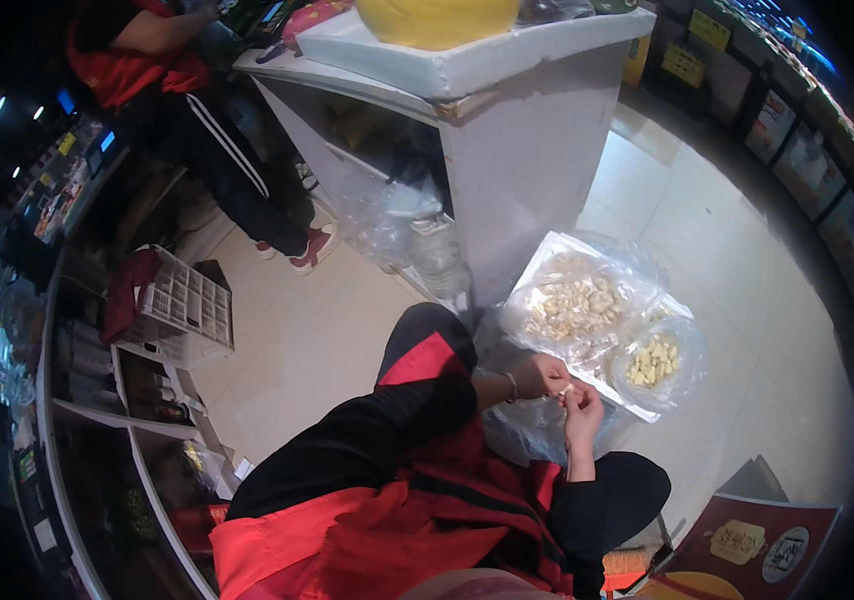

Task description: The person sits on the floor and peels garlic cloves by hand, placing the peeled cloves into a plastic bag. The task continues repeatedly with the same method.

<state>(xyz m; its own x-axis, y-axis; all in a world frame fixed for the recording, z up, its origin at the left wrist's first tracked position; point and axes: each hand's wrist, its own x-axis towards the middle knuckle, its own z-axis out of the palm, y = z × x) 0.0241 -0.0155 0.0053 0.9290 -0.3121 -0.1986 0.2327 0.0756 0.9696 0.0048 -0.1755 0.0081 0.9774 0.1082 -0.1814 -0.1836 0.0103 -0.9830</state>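
Observation:
My left hand [541,375], with a bracelet at the wrist, and my right hand [582,414] meet fingertip to fingertip above my lap. A small pale garlic clove [567,388] is pinched between them, partly hidden by the fingers. Just beyond, a clear plastic bag spreads open around a heap of unpeeled garlic cloves [575,300]. To its right, peeled garlic cloves [653,362] lie in a second clear bag. Both bags rest on a white foam board [549,246] low by the floor.
A white counter [537,150] stands ahead, with a yellow rounded thing [437,22] on top and plastic bags [387,205] on its lower shelf. At far left stand a white crate [187,310] and a person [237,150]. A dark red box [767,540] sits at lower right.

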